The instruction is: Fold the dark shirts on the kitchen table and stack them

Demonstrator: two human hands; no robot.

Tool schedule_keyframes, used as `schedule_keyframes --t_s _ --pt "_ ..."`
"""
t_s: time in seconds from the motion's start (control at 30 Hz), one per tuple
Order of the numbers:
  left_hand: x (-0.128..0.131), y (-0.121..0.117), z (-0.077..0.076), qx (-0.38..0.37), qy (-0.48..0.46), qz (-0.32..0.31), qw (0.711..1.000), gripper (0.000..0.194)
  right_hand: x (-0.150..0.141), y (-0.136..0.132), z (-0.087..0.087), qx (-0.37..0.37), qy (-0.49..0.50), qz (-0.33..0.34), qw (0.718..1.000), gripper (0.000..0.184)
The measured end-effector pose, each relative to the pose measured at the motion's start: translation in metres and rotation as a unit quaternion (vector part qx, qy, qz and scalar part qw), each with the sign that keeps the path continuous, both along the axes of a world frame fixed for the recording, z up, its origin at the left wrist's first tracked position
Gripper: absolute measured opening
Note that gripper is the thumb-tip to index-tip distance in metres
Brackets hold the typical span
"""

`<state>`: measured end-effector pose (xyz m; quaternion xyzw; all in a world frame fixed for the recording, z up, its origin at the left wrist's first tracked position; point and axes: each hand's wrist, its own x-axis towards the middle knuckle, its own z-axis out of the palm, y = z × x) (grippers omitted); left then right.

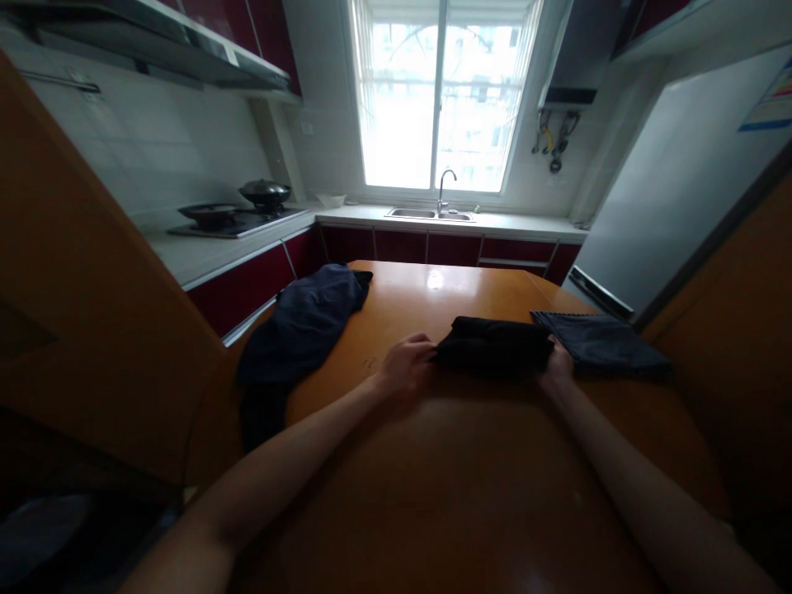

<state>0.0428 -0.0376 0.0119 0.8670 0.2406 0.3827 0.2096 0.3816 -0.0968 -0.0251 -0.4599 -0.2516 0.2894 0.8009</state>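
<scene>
Forearms (303, 450) are stretched over the bench (464, 487); folded black cloth (495, 346) is held crosswise, its ends gripped by left hand (405, 365) and right hand (560, 365) (neither nearer).

Camera: 1, on the head, behind the table (458, 462)
Facing: forward and down, toward the window (439, 99)
Nearness: arms (297, 462) close, sink (430, 214) far
Shared: nothing, 1 view
</scene>
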Motion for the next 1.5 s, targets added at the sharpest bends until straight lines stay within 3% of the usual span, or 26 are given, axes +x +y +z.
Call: schedule_keyframes --t_s 0.07,0.17,0.3,0.4,0.57,0.67,0.73,0.8,0.87,0.97,1.03,1.1,1.17,1.2,1.27,1.33,1.37,1.43,1.5 --pt "-0.010 0.021 0.002 -0.051 -0.122 0.144 0.981 0.027 0.000 -0.001 0.001 -0.020 0.004 -0.034 0.999 0.013" --pt "-0.028 0.054 0.002 -0.103 -0.243 0.316 0.911 0.028 -0.004 -0.003 0.002 -0.040 -0.029 -0.049 0.998 0.016" --pt "-0.049 0.079 -0.003 -0.121 -0.240 0.386 0.883 0.032 -0.017 -0.006 0.002 -0.077 -0.105 -0.021 0.991 0.025" --pt "-0.053 0.076 -0.004 -0.107 -0.201 0.378 0.897 0.034 -0.026 -0.006 0.000 -0.103 -0.182 -0.005 0.978 0.026" --pt "-0.028 0.041 -0.003 -0.069 -0.049 0.236 0.968 0.021 -0.030 -0.012 0.007 -0.142 -0.292 -0.066 0.943 0.022" --pt "-0.009 0.019 -0.001 -0.064 0.015 0.157 0.985 0.018 -0.038 -0.022 0.018 -0.134 -0.470 -0.120 0.864 0.028" --pt "0.000 0.006 0.004 -0.048 0.019 0.110 0.993 0.013 -0.051 -0.028 0.024 -0.124 -0.565 -0.114 0.808 0.027" --pt "0.005 -0.008 0.014 -0.039 -0.014 0.049 0.998 0.016 -0.066 -0.031 0.025 -0.121 -0.576 -0.076 0.805 0.031" --pt "0.007 -0.024 0.026 -0.059 -0.044 -0.035 0.997 0.019 -0.079 -0.031 0.022 -0.117 -0.534 -0.025 0.837 0.038" --pt "0.006 -0.049 0.044 -0.142 0.063 -0.219 0.963 0.022 -0.087 -0.029 0.018 -0.096 -0.419 0.062 0.901 0.050" --pt "0.004 -0.062 0.053 -0.199 0.203 -0.347 0.894 0.020 -0.085 -0.030 0.017 -0.071 -0.365 0.105 0.922 0.054" --pt "0.002 -0.069 0.061 -0.230 0.294 -0.426 0.824 0.017 -0.084 -0.033 0.020 -0.042 -0.355 0.150 0.922 0.052" --pt "0.002 -0.069 0.066 -0.241 0.309 -0.442 0.807 0.023 -0.087 -0.039 0.024 -0.019 -0.373 0.212 0.903 0.047" --pt "0.002 -0.066 0.067 -0.239 0.293 -0.428 0.821 0.027 -0.091 -0.043 0.026 -0.011 -0.385 0.241 0.891 0.046" --pt "0.002 -0.055 0.065 -0.215 0.236 -0.349 0.881 0.034 -0.100 -0.049 0.030 -0.003 -0.415 0.278 0.866 0.048" --pt "0.000 -0.040 0.057 -0.150 0.183 -0.209 0.949 0.032 -0.110 -0.053 0.032 0.005 -0.459 0.278 0.844 0.043" --pt "-0.002 -0.032 0.052 -0.113 0.175 -0.134 0.969 0.028 -0.112 -0.054 0.032 0.008 -0.488 0.271 0.830 0.035" --pt "-0.009 -0.018 0.043 -0.061 0.216 -0.042 0.974 0.028 -0.113 -0.053 0.032 0.011 -0.548 0.246 0.799 0.024" --pt "-0.017 -0.008 0.038 -0.052 0.290 -0.039 0.955 0.049 -0.105 -0.050 0.032 0.003 -0.594 0.190 0.782 0.022"
